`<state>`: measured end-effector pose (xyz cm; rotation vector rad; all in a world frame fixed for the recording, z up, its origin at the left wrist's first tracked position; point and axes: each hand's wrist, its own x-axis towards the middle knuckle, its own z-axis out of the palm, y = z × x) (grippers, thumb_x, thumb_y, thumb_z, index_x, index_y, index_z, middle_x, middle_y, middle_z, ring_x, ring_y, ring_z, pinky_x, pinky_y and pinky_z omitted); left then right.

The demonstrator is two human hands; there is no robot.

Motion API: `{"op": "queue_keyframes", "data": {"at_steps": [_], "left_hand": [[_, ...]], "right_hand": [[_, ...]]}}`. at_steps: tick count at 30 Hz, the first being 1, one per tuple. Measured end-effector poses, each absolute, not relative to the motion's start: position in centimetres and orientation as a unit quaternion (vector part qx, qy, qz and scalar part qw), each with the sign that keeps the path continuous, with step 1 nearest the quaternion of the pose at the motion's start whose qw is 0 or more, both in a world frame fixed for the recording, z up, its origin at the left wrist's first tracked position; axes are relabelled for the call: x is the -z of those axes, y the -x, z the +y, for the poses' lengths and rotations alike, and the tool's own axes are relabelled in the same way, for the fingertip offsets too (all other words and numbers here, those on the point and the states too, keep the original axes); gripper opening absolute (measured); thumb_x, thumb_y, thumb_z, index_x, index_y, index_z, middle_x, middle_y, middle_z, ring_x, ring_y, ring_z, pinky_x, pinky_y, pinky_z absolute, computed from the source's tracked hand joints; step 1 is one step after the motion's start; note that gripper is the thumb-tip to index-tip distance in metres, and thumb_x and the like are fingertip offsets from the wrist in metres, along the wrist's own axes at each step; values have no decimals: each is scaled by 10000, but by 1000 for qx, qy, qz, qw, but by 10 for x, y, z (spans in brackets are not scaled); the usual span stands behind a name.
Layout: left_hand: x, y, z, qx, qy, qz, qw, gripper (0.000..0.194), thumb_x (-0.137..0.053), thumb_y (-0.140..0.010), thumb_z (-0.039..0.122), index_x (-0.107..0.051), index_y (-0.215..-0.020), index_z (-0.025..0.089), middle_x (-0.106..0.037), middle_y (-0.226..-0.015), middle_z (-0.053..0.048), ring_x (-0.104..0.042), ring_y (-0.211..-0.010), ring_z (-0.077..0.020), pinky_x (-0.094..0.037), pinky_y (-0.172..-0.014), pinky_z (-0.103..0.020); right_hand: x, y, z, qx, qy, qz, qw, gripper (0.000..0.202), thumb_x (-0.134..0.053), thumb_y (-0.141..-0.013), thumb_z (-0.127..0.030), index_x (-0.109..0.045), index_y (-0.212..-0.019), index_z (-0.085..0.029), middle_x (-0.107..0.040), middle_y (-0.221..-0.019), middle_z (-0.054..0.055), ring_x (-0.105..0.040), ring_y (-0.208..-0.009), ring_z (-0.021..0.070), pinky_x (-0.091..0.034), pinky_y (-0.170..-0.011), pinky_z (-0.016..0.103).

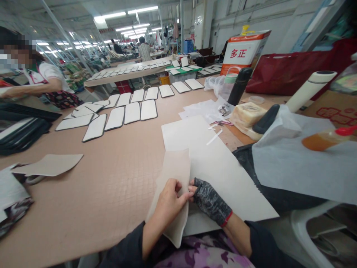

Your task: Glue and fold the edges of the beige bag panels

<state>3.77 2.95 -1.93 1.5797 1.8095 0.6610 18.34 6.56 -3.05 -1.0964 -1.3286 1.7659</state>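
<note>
Beige panel (173,186) sits at 6 o'clock on the table edge, lower end hanging off toward the lap, right edge overlapping the white sheet (212,163). Left hand (167,203) pinches that right edge, thumb on top, fingers curled under. Right hand (208,201), in a dark fingerless glove, meets it fingertip to fingertip at the same edge; looks like a pinch on the panel too, but its grip is partly hidden.

My read: they're separating or aligning layers at that edge. Do it well by keeping both pinches close together, working along the edge slowly, panel flat, no creasing.

Outward: 2 rows of white-faced panels (122,111) at 11 o'clock, orange bottle (326,139) at 2 o'clock, co-worker (33,82) at 10 o'clock.
</note>
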Motion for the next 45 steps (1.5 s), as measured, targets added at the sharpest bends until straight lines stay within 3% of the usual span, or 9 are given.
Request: {"op": "queue_keyframes", "data": {"at_steps": [6,13,21,28,35,38,40,42,45], "left_hand": [[7,-32,27,-247,-607,671,347,246,-616,-715,359,-448,-771,190,-486,-713,36,-475,-601,-112,-373,-562,-243],[-5,-24,27,-242,-594,657,395,247,-606,-733,391,-498,-790,176,-555,-750,-3,-527,-702,-146,-406,-615,-251],[-15,-29,21,-214,-615,683,330,136,-520,-769,313,-535,-772,178,-609,-723,-32,-563,-658,-159,-401,-587,-258],[-17,-25,23,-113,-684,703,162,121,-458,-745,163,-528,-648,182,-611,-657,-54,-568,-626,-172,-356,-570,-268],[-29,9,35,-289,-568,727,256,141,-479,-739,260,-531,-631,186,-576,-558,10,-543,-539,-132,-368,-518,-227],[-26,-8,35,-303,-591,714,224,129,-473,-736,233,-514,-623,186,-574,-594,5,-536,-568,-129,-371,-537,-230],[-24,-21,36,-296,-596,717,207,119,-469,-727,209,-497,-613,186,-556,-593,7,-513,-559,-125,-360,-534,-233],[-22,-30,38,-301,-590,719,212,117,-469,-721,204,-493,-608,185,-540,-584,11,-497,-549,-121,-351,-531,-234],[-19,-33,40,-320,-578,713,237,121,-467,-720,204,-500,-606,183,-535,-583,14,-498,-555,-120,-351,-534,-231]], "right_hand": [[24,-184,67,-736,393,-456,311,135,-576,-674,-285,-544,-638,-158,-526,-598,-21,-500,-567,102,-436,-552,226],[15,-185,69,-679,391,-546,297,119,-561,-706,-248,-574,-639,-150,-553,-599,-14,-513,-584,110,-413,-558,222],[15,-180,69,-638,399,-589,293,150,-557,-711,-305,-575,-665,-163,-579,-623,4,-533,-614,142,-432,-602,264],[12,-178,68,-565,422,-648,289,128,-512,-683,-293,-559,-635,-184,-597,-640,26,-541,-618,158,-452,-632,292],[38,-198,95,-551,517,-596,272,103,-517,-666,-288,-527,-666,-185,-585,-607,23,-573,-557,169,-492,-536,302],[31,-188,90,-505,522,-603,331,301,-515,-714,-312,-525,-980,-170,-629,-885,82,-615,-742,198,-524,-656,348],[20,-177,81,-434,503,-633,398,407,-518,-736,-317,-466,-1114,-174,-574,-1090,129,-596,-910,233,-518,-767,407],[9,-170,72,-367,472,-674,433,360,-534,-736,-291,-500,-1076,-175,-522,-1182,160,-530,-1069,284,-456,-900,482],[2,-167,63,-398,440,-694,408,239,-564,-734,-243,-563,-969,-200,-496,-1229,154,-355,-1252,333,-261,-1062,541]]}}
